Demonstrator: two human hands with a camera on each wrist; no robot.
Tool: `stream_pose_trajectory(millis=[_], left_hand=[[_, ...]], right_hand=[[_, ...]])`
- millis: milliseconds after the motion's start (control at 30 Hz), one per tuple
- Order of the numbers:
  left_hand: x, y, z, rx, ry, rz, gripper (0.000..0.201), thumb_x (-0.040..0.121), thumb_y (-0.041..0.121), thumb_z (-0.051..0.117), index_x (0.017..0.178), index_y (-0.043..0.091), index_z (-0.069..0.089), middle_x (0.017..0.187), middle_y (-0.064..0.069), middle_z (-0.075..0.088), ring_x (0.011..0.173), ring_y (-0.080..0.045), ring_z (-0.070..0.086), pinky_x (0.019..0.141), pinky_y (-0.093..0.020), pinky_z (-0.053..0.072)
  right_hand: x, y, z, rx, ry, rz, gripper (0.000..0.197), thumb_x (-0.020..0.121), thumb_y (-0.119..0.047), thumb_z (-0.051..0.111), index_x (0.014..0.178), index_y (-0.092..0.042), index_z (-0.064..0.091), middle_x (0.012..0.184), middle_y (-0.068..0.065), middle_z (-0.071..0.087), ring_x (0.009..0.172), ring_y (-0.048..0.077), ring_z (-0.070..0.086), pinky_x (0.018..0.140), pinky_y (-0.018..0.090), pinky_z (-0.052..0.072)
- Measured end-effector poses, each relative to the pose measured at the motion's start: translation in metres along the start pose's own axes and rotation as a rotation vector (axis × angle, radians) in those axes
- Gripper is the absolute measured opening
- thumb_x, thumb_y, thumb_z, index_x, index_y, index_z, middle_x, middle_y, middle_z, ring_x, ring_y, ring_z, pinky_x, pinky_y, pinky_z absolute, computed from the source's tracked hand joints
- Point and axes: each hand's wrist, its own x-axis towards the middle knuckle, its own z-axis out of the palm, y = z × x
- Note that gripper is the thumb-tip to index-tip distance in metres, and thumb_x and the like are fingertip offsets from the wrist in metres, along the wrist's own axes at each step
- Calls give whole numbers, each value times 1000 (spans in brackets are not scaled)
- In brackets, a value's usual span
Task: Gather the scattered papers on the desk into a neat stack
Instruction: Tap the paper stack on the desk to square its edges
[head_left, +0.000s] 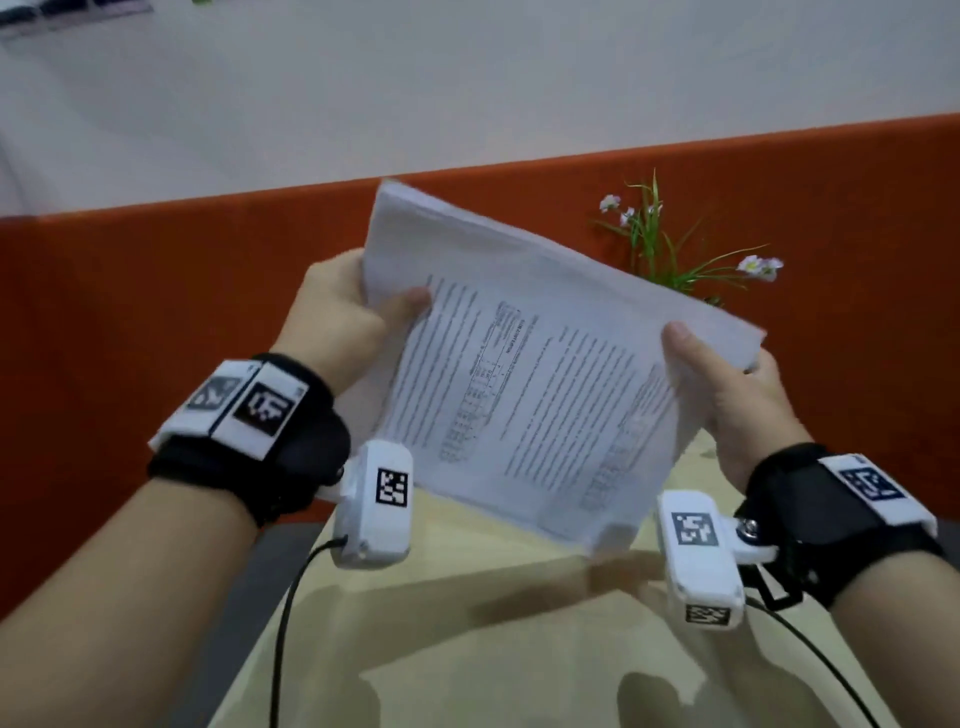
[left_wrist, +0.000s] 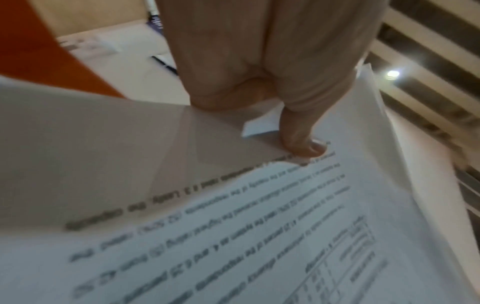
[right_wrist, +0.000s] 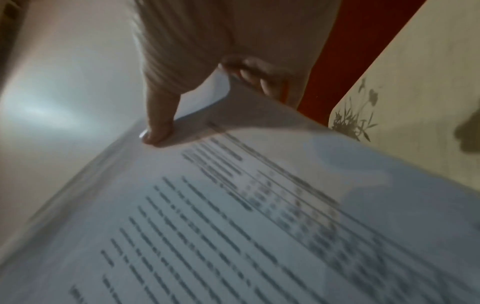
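Note:
A stack of white printed papers hangs tilted in the air above the desk, text side towards me. My left hand grips its left edge, thumb on the front and fingers behind. My right hand grips the right edge the same way. In the left wrist view the left hand has its thumb pressed on the papers, where one sheet's corner sticks out unevenly. In the right wrist view the right hand has its thumb on the top sheet of the papers and its fingers curl behind the edge.
The pale yellow desk lies below the papers, with an orange partition behind it. A small plant with white flowers stands at the back right. In the left wrist view a pen and more papers lie on a desk.

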Motion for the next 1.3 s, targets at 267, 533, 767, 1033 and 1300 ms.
stream_pose_trajectory(millis=[267,533,767,1033,1300], left_hand=[[-35,-56,32,-284,217,-215,19,81,15,72,89,28,60,90,7,68,83,-15,68,86,-42,56],[-57,-89,66,-288,247,-394,21,88,11,63,103,22,54,91,3,65,101,-28,66,87,-41,53],[-56,-86,61,-310,280,-316,47,79,11,73,113,25,43,91,14,56,85,-8,60,72,-24,51],[-50,-56,44,306,331,-2,107,70,28,78,149,26,6,146,-4,30,134,-19,33,110,-42,29],[-20,-30,78,901,-278,259,97,81,58,54,151,29,-7,162,0,5,149,-19,4,118,-48,1]], right_hand=[[-16,11,5,-91,12,-279,34,81,-16,74,110,-22,57,102,-5,68,92,10,66,74,23,52],[-26,45,5,-276,-81,-244,17,91,-20,62,87,-34,52,92,-9,63,90,16,63,85,42,53],[-22,45,-1,-211,-44,-252,36,84,-22,70,112,-22,48,94,-14,59,85,-1,58,66,19,44],[-15,39,-5,-205,-179,-141,21,86,-17,68,107,-19,62,90,-9,71,67,-3,69,61,18,47],[-14,38,-6,-215,-227,-154,13,87,-12,67,95,-22,66,90,-3,73,69,4,71,65,23,53]])
